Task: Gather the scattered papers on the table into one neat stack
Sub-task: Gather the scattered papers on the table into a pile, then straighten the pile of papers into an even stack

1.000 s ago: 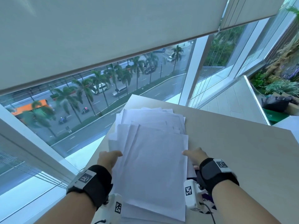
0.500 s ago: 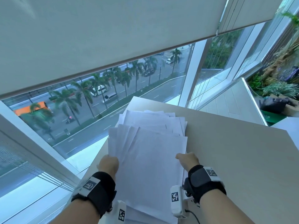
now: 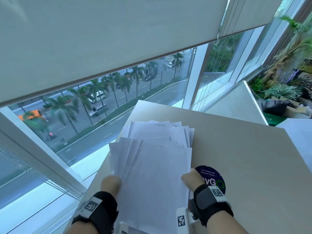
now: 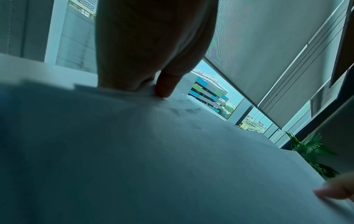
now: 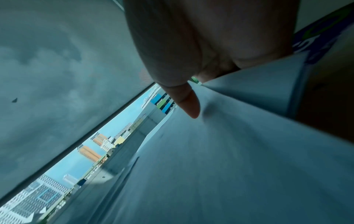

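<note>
A loose pile of white papers [image 3: 157, 132] lies fanned along the left side of the pale wooden table [image 3: 244, 157]. Its near bundle [image 3: 155, 174] is held between both hands. My left hand [image 3: 110, 183] grips the bundle's left edge, and in the left wrist view its thumb [image 4: 166, 86] presses on the top sheet [image 4: 153, 151]. My right hand [image 3: 191, 180] grips the right edge, thumb [image 5: 187, 103] on top of the sheets [image 5: 210, 166]. The fingers under the paper are hidden.
A round blue sticker [image 3: 212, 178] shows on the table beside my right hand. More white paper [image 3: 300, 132] lies at the table's far right edge. The table's left edge runs close along a tall window [image 3: 101, 115]; plants [image 3: 287, 78] stand at the back right.
Both hands have slid back towards me along the bundle's sides, drawing the near sheets with them. The blue sticker beside my right hand has come into view.
</note>
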Action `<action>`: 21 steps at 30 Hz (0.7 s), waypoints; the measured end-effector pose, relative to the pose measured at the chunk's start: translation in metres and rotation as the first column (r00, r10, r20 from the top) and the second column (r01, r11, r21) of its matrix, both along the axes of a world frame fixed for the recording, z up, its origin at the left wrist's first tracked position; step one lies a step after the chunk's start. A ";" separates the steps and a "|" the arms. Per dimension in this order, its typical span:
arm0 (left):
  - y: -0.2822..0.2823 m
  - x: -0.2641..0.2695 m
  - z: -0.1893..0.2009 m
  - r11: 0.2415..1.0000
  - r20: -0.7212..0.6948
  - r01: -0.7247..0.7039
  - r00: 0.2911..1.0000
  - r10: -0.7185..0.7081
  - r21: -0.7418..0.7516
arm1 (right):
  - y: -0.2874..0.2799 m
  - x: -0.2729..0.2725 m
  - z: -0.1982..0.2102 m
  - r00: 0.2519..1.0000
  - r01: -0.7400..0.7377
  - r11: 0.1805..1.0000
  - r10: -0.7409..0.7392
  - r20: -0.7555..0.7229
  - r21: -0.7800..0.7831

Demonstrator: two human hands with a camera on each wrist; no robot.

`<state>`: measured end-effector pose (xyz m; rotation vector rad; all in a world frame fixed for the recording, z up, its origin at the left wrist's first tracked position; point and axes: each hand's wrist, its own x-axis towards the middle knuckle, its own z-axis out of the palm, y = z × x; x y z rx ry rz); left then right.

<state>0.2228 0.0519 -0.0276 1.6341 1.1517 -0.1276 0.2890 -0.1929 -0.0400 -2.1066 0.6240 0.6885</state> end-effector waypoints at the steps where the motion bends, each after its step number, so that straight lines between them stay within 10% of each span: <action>1: 0.000 -0.006 0.000 0.997 0.008 -0.047 0.999 0.047 -0.057 | 0.001 -0.007 0.001 1.000 -0.002 1.000 0.003 0.022 -0.020; 6: 0.006 -0.048 -0.011 0.994 0.056 -0.078 0.996 0.074 0.079 | -0.001 -0.050 0.000 0.995 -0.024 0.999 0.028 0.092 -0.039; 21: 0.028 -0.141 -0.022 0.951 0.112 0.129 0.989 -0.101 -0.280 | -0.047 -0.150 0.021 0.972 -0.227 0.962 0.214 0.102 0.152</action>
